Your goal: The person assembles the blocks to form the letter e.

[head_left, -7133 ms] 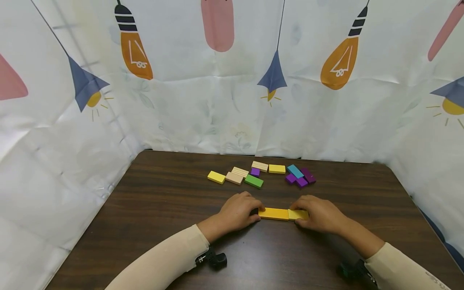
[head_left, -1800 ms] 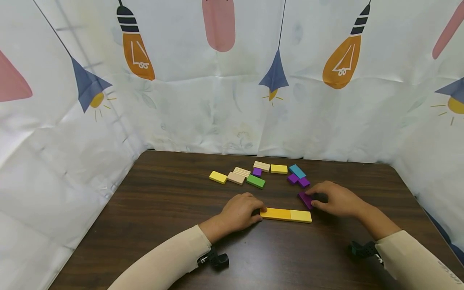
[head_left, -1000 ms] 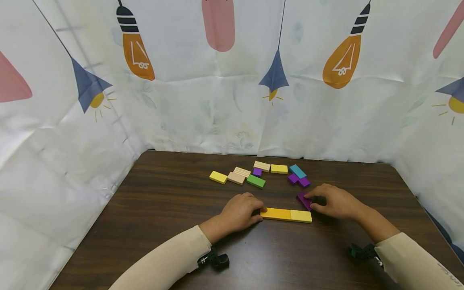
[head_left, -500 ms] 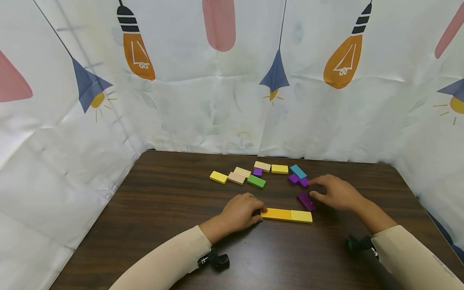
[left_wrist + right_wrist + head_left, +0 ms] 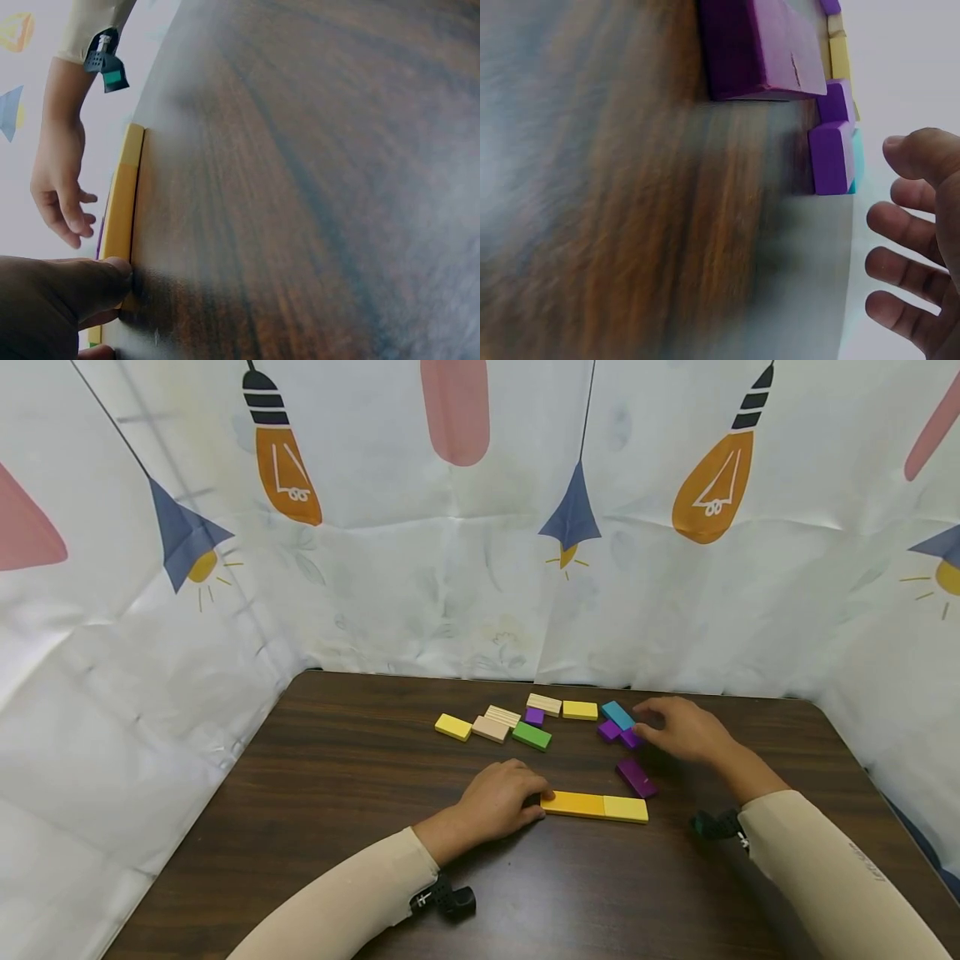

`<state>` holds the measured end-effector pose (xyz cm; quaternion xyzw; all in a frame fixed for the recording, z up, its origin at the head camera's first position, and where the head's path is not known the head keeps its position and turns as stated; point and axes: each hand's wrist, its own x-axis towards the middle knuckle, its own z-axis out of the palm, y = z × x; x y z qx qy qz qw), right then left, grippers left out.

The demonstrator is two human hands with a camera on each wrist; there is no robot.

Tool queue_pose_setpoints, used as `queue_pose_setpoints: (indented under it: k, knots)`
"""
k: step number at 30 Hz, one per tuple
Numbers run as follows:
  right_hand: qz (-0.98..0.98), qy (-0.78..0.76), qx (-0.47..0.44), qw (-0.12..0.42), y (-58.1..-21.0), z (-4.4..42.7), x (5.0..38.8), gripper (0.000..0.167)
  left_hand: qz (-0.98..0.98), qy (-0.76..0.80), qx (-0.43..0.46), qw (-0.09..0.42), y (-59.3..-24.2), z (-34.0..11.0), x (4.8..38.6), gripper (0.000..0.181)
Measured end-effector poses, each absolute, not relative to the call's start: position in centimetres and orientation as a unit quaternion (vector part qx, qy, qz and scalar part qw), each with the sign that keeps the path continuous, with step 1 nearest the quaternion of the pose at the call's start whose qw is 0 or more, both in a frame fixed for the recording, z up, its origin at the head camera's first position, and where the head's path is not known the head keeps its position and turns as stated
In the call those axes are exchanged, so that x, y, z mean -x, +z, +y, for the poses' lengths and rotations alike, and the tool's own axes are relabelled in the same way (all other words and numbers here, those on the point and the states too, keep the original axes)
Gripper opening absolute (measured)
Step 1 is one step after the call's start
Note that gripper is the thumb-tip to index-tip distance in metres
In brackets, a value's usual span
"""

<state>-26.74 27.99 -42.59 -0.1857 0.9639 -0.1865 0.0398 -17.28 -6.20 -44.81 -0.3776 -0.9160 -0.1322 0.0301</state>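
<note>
In the head view an orange block [image 5: 573, 804] and a yellow block [image 5: 626, 809] lie end to end in one row. My left hand [image 5: 498, 800] pinches the row's left end; the left wrist view shows the thumb [image 5: 105, 281] against its side. My right hand [image 5: 686, 728] hovers beside the blue block [image 5: 618, 715] and two small purple blocks [image 5: 608, 731], fingers apart and bent a little. A larger dark purple block [image 5: 636, 777] lies just above the row's right end. In the right wrist view nothing is between the fingers of my right hand [image 5: 930, 225].
Further back on the dark wooden table [image 5: 360, 760] lie a yellow block [image 5: 453, 727], a tan block [image 5: 490, 729], a green block [image 5: 532, 736], ridged wood pieces [image 5: 543, 704], a small purple block [image 5: 534, 717] and another yellow block [image 5: 580, 710]. A printed curtain [image 5: 450, 593] hangs behind.
My right hand brought the dark purple block from the back group towards the row, let it go, then moved away to the blue block. My left hand has stayed at the row's left end.
</note>
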Motion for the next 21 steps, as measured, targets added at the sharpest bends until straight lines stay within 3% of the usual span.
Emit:
queue_pose_setpoints:
  k: [21]
  knots:
    - [0.966,-0.191,0.158,0.070,-43.6,26.3,29.3,0.048,-0.917,-0.128,0.377,0.028,-44.7,-6.2,17.3,0.019]
